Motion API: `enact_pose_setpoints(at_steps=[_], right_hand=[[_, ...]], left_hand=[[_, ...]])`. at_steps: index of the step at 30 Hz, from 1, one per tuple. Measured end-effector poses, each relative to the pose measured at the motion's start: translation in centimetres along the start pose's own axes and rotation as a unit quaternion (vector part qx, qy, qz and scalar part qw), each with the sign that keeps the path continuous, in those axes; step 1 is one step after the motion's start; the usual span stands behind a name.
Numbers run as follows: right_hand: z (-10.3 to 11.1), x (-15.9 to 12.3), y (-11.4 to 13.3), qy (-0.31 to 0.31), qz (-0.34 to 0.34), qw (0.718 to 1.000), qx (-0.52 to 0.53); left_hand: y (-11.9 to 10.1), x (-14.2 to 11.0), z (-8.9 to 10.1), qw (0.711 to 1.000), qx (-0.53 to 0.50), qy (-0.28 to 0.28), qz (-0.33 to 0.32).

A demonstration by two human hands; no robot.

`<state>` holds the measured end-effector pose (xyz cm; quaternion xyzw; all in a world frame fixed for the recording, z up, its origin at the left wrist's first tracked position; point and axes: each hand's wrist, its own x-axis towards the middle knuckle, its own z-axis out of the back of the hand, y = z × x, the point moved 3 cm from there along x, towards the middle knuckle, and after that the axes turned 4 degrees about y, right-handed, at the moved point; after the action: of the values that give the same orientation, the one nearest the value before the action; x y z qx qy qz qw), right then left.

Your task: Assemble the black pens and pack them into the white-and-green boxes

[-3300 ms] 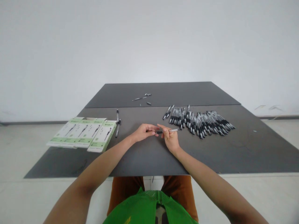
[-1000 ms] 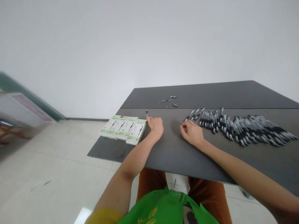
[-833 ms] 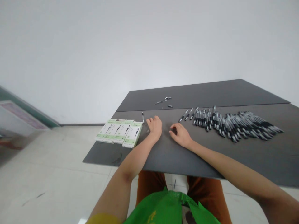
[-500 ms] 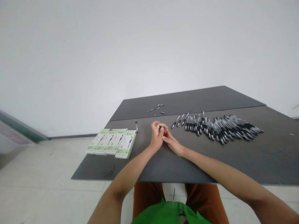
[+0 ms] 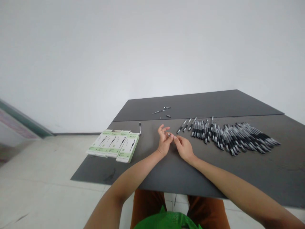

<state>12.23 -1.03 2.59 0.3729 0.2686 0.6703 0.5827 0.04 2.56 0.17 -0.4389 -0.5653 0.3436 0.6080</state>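
My left hand (image 5: 163, 141) and my right hand (image 5: 183, 147) meet fingertip to fingertip just above the dark table (image 5: 166, 168). The left thumb and forefinger pinch a tiny grey piece (image 5: 169, 135), while its other fingers fan upward. The right hand's fingers are drawn together in a pinch against the same spot; what they hold is too small to name. A long row of black and silver pens (image 5: 226, 135) lies to the right of my hands.
Several green and white pen boxes (image 5: 114, 146) lie side by side at the table's left edge. A single pen (image 5: 140, 128) lies just beyond them. Loose pen parts (image 5: 162, 110) rest on the far panel. A pale tiled floor surrounds the table.
Earlier both hands held a pen. They then moved apart to the table, the left near the single pen. Now they are together again at a tiny piece, with the left fingers fanned.
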Motion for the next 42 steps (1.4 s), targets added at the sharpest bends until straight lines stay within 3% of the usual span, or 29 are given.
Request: enact_pose_setpoints(at_steps=[2,4,7,9,11,14,16,23,30,35,42], right_hand=[[0.9,0.3,-0.6,-0.025,-0.006,0.999,-0.034],[1.8,0.8,-1.1,-0.046,0.008,0.998,-0.039],[2.7,1.6,-1.7,-0.061,0.043,0.997,-0.017],[2.7,2.2,-2.1,-0.059,0.052,0.997,-0.013],[2.3,2.5,-2.6,-0.044,0.052,0.997,-0.036],[1.6,2.7,-2.9,-0.015,0.067,0.994,-0.09],[1.3,2.7,-2.7,0.0,0.092,0.989,-0.114],[1.2,2.6,-2.2,0.017,0.113,0.986,-0.122],[1.2,2.5,-2.1,0.028,0.167,0.975,-0.141],[1.5,2.7,-2.1,0.018,0.149,0.977,-0.151],[1.8,3.1,-2.4,-0.004,0.049,0.977,-0.208]], left_hand=[[0.0,1.7,0.3,1.0,-0.003,0.023,-0.007],[-0.4,4.6,1.2,1.0,0.017,0.011,-0.017],[-0.4,10.0,4.0,0.981,0.156,-0.114,0.011],[0.2,13.0,6.1,0.942,0.286,-0.171,0.039],[1.2,15.2,7.9,0.896,0.403,-0.173,0.063],[3.0,16.8,10.1,0.816,0.526,-0.203,0.129],[4.1,17.4,11.0,0.788,0.553,-0.215,0.164],[6.9,19.3,11.2,0.786,0.586,-0.087,0.174],[7.3,19.2,11.1,0.761,0.619,-0.057,0.185],[6.7,18.4,10.9,0.77,0.61,-0.053,0.179],[3.7,16.0,11.7,0.811,0.567,-0.005,0.142]])
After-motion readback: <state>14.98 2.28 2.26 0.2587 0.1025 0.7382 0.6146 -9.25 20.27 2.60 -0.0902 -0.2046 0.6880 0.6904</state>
